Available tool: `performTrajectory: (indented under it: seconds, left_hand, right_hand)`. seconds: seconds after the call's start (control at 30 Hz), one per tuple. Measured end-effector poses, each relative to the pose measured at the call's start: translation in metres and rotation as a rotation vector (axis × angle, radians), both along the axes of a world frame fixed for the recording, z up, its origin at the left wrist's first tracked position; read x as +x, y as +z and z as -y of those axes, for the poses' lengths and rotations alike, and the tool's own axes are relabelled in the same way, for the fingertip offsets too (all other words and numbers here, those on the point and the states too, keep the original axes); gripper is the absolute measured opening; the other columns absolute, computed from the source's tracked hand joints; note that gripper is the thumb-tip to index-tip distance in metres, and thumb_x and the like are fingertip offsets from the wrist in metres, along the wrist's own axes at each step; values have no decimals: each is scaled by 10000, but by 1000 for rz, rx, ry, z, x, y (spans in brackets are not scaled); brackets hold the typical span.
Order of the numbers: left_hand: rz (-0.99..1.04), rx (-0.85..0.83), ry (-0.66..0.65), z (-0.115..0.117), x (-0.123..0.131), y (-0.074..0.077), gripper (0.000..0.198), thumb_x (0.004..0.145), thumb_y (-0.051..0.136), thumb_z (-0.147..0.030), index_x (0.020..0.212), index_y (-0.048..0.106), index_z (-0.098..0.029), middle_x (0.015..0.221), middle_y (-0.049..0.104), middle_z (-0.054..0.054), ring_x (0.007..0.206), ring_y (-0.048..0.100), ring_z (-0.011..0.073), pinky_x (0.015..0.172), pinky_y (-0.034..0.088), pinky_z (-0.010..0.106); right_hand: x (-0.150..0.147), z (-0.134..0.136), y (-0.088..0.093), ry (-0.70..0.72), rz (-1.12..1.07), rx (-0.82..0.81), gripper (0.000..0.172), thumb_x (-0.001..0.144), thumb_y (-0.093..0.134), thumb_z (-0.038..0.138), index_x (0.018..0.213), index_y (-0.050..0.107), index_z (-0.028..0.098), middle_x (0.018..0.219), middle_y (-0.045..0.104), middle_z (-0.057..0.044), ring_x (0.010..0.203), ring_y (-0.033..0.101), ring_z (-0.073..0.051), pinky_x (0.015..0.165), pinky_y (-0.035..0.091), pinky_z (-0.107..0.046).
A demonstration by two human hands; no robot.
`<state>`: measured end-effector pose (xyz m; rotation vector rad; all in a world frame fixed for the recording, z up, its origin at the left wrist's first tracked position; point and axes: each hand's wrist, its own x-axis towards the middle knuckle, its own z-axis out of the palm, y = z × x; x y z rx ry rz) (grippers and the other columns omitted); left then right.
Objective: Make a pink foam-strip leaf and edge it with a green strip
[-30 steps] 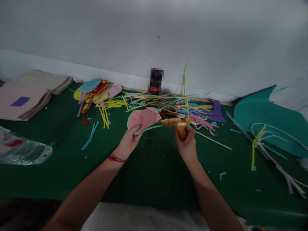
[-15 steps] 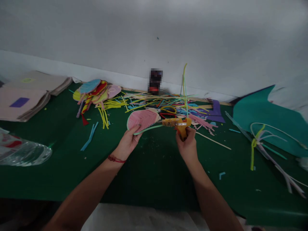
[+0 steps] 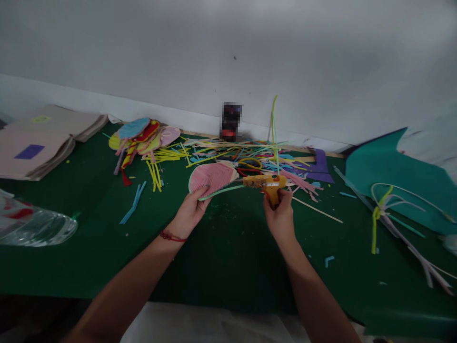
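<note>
My left hand (image 3: 191, 209) grips the near edge of a pink oval fan-shaped craft piece (image 3: 210, 178) with a striped, chevron-like surface. A pale green strip (image 3: 226, 189) runs along its lower edge and trails off to the right. My right hand (image 3: 280, 212) is wrapped round the handle of a yellow glue gun (image 3: 262, 181), whose nozzle points left at the right end of the pink piece. Whether the nozzle touches it, I cannot tell. Both hands are above the green table.
Behind my hands lie many coloured strips (image 3: 221, 150) and scissors (image 3: 252, 164). Finished-looking oval pieces (image 3: 134, 128) are piled at the back left. Pink paper stacks (image 3: 35, 155) and a clear bottle (image 3: 39, 224) stand left; a teal sheet (image 3: 385, 181) and a tied strip bundle (image 3: 380, 209) lie right.
The glue gun in my right hand has shifted slightly to the right, a little away from the pink piece. My left hand and the piece have barely moved.
</note>
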<state>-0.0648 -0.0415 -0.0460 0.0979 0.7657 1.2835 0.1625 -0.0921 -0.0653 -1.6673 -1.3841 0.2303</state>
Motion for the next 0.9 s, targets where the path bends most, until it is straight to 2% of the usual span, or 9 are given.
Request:
performTrajectory:
  seconds: [0.23,0.53,0.9]
  left_hand:
    - [14,2,-9,1,0,0,237,805,559,32,991,667,-67,771,732,63,671,710,124,734,597,190]
    - [-8,9,4,0,0,-2,167,807,549,40,874,674,-47,763,728,80,678,706,141,682,604,207]
    - [-9,3,-4,0,0,-1,198,809,543,41,889,686,-70,764,725,60,678,701,125,706,593,191]
  right_hand:
    - [2,-1,-4,-10,-28,-8,364,827,533,422,1076,405,190,877,605,-81,758,629,-226,654,507,-346]
    - [4,0,-3,-19,14,30,342,836,544,398,1085,429,194,858,598,-62,753,611,-210,668,493,-338]
    - [6,-1,-3,-20,-12,29,342,850,531,384,1103,422,182,911,599,-111,814,622,-243,698,498,-371]
